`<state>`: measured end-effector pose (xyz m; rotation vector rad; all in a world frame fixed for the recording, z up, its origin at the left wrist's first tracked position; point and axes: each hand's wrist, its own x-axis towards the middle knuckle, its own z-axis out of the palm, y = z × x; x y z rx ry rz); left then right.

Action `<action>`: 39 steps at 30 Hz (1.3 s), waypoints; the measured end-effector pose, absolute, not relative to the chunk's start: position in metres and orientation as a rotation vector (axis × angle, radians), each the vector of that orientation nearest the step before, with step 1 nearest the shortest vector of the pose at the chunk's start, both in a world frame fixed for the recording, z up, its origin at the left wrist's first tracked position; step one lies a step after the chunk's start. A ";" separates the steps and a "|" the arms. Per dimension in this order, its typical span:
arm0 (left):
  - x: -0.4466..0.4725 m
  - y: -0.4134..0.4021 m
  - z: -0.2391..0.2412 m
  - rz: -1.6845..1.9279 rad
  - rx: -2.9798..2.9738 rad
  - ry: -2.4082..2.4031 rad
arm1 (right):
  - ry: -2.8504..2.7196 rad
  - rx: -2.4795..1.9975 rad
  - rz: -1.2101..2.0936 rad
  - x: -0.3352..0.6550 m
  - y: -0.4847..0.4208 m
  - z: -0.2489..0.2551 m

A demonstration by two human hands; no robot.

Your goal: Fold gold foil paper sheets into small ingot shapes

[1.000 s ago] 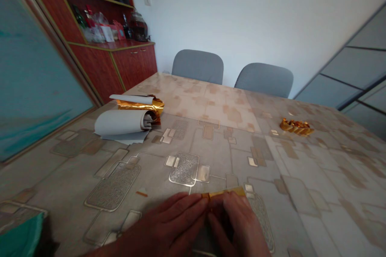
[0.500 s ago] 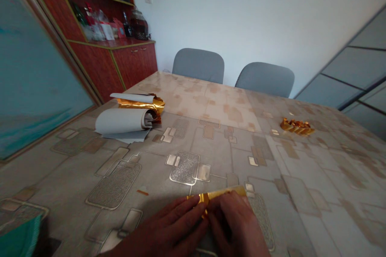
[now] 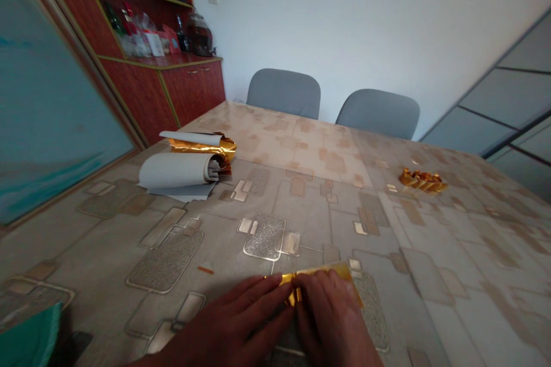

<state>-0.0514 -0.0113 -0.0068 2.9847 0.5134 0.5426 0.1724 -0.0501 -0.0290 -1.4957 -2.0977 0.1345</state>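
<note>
- strip of gold foil (image 3: pixel 321 278) lying flat on the desk (image 3: pixel 413 304), right under both sets of fingers, with the far edge sticking out ahead of them and the end reaching past the right hand
- left hand (image 3: pixel 228 321) low over the desk, left fingers (image 3: pixel 267 292) held together and pressing down on the strip's left end, more of a flat press than a pinch
- right hand (image 3: pixel 331 315) just beside it, right fingers (image 3: pixel 312 292) also together, slightly curled and pressing on the strip
- fingertips of both hands nearly touching in the middle, with a bit of crinkled foil showing right there
- small orange scrap (image 3: pixel 205 269) on the desk, well left of the hands
- over at the far left of the desk, a grey paper roll (image 3: pixel 176 172) with a gold foil roll (image 3: pixel 200 146) right behind it, touching
- on the far right, a little heap of folded gold foil pieces (image 3: pixel 422 180)
- teal cloth (image 3: pixel 30 335) down in the bottom left corner
- past the desk, two grey chairs (image 3: pixel 283 92) and a red wooden cabinet (image 3: pixel 191 86) with bottles and a glass jar (image 3: pixel 199 34) on it
</note>
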 end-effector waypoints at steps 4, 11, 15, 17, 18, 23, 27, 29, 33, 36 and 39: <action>-0.051 -0.011 -0.004 0.482 3.001 0.499 | -2.047 -1.475 0.274 0.175 -0.048 -0.022; -0.045 -0.008 -0.001 0.341 3.105 0.448 | -2.028 -1.481 0.278 0.174 -0.055 -0.033; -0.047 -0.008 0.003 0.420 3.004 0.492 | -2.031 -1.504 0.263 0.172 -0.056 -0.043; -0.047 -0.009 0.005 0.430 2.943 0.511 | -2.047 -1.480 0.346 0.177 -0.054 -0.035; -0.047 -0.009 0.006 0.433 2.926 0.510 | -2.061 -1.459 0.405 0.181 -0.053 -0.029; -0.046 -0.011 0.009 0.456 2.868 0.542 | -2.098 -1.361 0.508 0.197 -0.050 0.003; -0.047 -0.014 0.007 0.477 2.855 0.603 | -2.095 -1.314 0.507 0.196 -0.050 0.008; -0.048 -0.016 0.005 0.469 2.861 0.637 | -2.080 -1.299 0.523 0.195 -0.050 0.007; -0.050 -0.017 0.004 0.478 2.853 0.629 | -2.029 -1.300 0.611 0.198 -0.050 0.003; -0.043 -0.009 0.005 0.494 2.847 0.596 | -1.989 -1.294 0.657 0.200 -0.049 0.002; -0.028 0.004 0.008 0.510 2.750 0.648 | -2.003 -1.301 0.608 0.199 -0.049 0.002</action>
